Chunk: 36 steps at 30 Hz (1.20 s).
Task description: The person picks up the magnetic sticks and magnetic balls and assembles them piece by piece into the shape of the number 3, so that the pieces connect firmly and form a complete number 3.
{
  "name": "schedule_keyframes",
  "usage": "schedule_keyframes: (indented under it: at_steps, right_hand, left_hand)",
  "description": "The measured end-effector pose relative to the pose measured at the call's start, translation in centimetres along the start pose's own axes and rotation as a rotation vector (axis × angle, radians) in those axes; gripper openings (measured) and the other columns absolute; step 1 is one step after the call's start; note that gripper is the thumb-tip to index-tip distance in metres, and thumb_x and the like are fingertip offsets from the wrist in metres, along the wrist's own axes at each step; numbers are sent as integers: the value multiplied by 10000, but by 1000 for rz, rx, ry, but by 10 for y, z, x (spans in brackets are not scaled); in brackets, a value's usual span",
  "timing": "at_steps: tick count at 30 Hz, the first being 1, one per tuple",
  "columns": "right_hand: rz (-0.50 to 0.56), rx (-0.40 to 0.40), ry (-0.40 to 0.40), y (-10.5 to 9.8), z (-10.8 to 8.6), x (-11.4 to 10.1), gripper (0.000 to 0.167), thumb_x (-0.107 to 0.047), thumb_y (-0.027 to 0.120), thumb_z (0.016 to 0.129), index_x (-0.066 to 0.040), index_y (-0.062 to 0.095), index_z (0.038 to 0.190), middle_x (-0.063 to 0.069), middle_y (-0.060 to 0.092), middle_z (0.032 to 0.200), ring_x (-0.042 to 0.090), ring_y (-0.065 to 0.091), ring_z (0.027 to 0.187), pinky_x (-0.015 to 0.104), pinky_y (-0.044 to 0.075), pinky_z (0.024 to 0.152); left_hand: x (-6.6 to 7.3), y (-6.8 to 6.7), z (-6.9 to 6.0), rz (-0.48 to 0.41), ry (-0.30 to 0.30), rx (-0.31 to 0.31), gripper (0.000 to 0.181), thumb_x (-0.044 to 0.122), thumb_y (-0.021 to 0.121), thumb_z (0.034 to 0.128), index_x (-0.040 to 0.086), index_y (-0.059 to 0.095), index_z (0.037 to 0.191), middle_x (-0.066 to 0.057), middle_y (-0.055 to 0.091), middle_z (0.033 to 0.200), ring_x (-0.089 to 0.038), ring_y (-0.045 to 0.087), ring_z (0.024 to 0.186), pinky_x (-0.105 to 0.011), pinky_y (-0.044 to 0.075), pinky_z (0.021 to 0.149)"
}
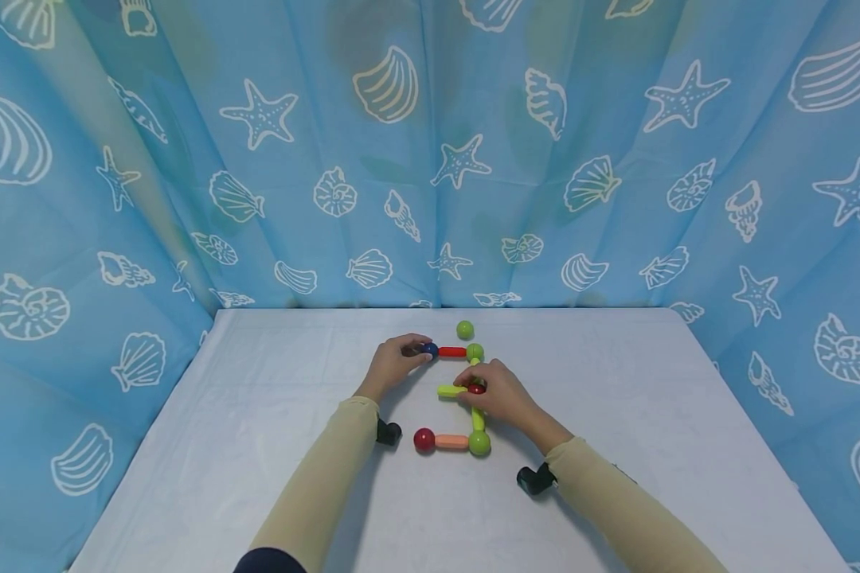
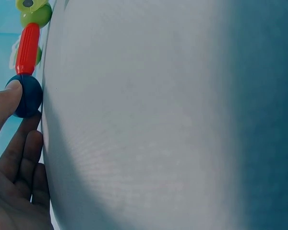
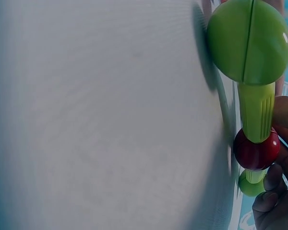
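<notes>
With thumb and fingers, my left hand [image 1: 394, 366] pinches a blue ball [image 2: 31, 98] at the end of a red rod [image 1: 452, 352]. That rod runs right to a green ball [image 1: 475, 352]. My right hand [image 1: 503, 391] grips a dark red ball [image 3: 256, 149] midway down a column of yellow-green rods; its fingers partly cover it. Left from this ball sticks another yellow-green rod [image 1: 450, 391]. At the column's near end, a green ball [image 1: 479, 442] joins an orange rod [image 1: 451, 442], which ends in a red ball [image 1: 424, 440].
A loose green ball [image 1: 465, 329] lies behind the joined pieces on the white-covered table [image 1: 294, 382]. Blue curtains [image 1: 430, 199] with shell prints hang behind and at both sides. Black wrist devices [image 1: 533, 480] sit below both wrists.
</notes>
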State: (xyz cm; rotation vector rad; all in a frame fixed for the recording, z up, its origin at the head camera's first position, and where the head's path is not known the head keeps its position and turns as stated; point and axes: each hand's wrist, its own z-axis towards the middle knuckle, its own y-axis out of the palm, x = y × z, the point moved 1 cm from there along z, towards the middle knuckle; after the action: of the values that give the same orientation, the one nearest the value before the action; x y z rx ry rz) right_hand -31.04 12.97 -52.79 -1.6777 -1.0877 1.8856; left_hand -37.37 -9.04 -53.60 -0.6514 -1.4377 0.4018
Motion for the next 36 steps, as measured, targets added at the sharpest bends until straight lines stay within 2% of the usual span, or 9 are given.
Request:
schedule_keyframes:
  at_steps: [25, 36]
  right_hand:
    - [-2, 25, 16, -6, -6, -1, 199, -230, 803, 892, -245, 755, 1084, -64, 630, 1020, 172, 520, 966, 353, 502, 856]
    - [-24, 53, -9, -10, -8, 5, 206, -248, 805, 891, -243, 758, 1091, -69, 632, 999, 175, 526, 960, 342, 487, 832]
  left_hand:
    - [1, -1, -2, 0, 7, 3, 318, 223, 756, 935, 226, 718, 1250, -36, 715, 1175, -222, 633, 1028, -419, 501, 981]
    - [0, -1, -1, 7, 9, -3, 316, 227, 748, 943, 228, 714, 1257, -34, 714, 1186, -215, 639, 1036, -414, 501, 988]
